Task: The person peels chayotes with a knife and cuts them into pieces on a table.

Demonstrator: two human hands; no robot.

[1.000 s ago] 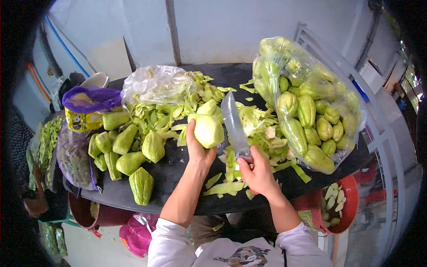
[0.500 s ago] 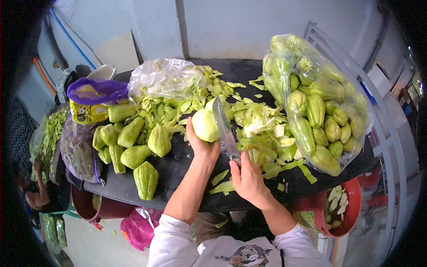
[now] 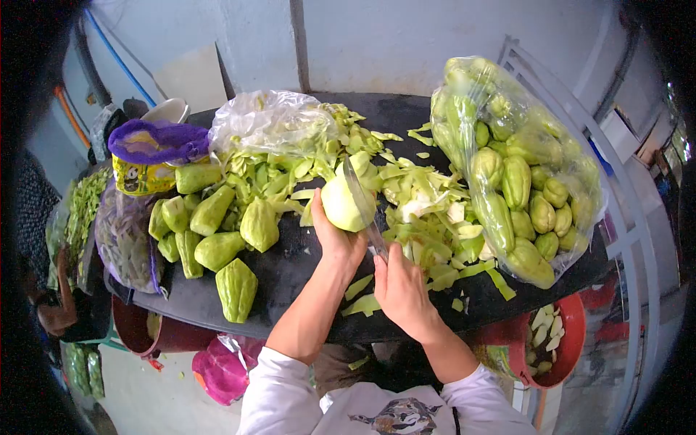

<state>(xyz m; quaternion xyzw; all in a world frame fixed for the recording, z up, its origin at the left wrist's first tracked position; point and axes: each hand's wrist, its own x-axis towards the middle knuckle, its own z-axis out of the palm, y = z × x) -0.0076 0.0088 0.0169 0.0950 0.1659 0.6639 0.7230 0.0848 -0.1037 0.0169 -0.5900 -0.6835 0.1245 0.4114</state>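
1. Mesh bag, purple and full, sits well to the left of the left hand; its contents are hard to make out.
2. Ridged chayotes with their green skin on lie in a group, nearer to the left hand and on its left.
3. Peeled chayote, pale and smooth, rests in the left hand, which curls around its underside with the thumb on its left side; the other fingers are mostly hidden. A firm, low cradle like this seems sound, provided those fingers stay clear of the edge.
4. Knife slants up from the right hand across the chayote's right side; whether it bites in cannot be told. Light pressure and a shallow angle should spare the flesh.
5. Right hand is closed around the knife's handle, just right of the left hand; a steady wrist would help control.
6. Loose peelings lie just beyond the right hand.
7. Clear plastic bag, packed with chayotes, stands farther right of that hand.
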